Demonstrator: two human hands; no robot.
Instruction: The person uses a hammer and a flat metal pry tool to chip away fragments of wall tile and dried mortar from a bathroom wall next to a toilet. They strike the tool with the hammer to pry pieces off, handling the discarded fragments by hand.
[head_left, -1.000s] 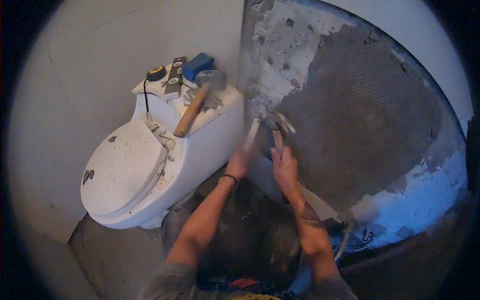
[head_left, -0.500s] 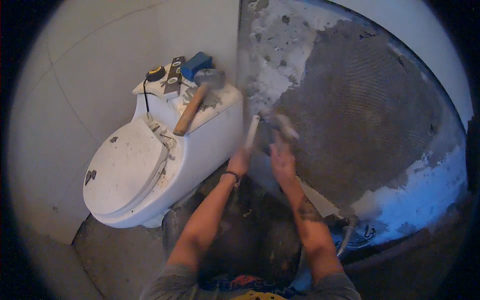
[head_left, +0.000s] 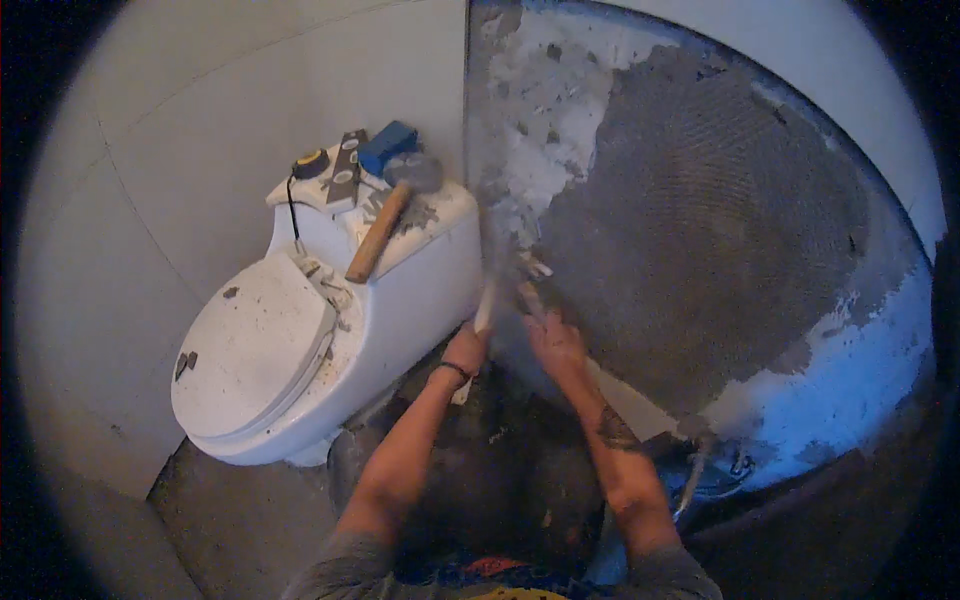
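Observation:
My left hand is closed around a narrow pale strip, which sticks out above and below the fist. To the right of it, my right hand grips a short-handled tool. Its head is smeared by motion, so its exact kind cannot be told. The tool's upper end is close to the strip's top, and contact between them is unclear. Both hands are low in front of the corner, between the white toilet and the mortar-covered wall.
On the toilet tank lie a wooden-handled mallet, a blue block, a dark spirit level and a black-and-yellow tape measure. Grey mortar bits dot the toilet lid. A pipe stands at the lower right.
Both hands have shifted slightly left and down in the picture. The tool in my right hand has swung left and lower. The camera view has also moved a little.

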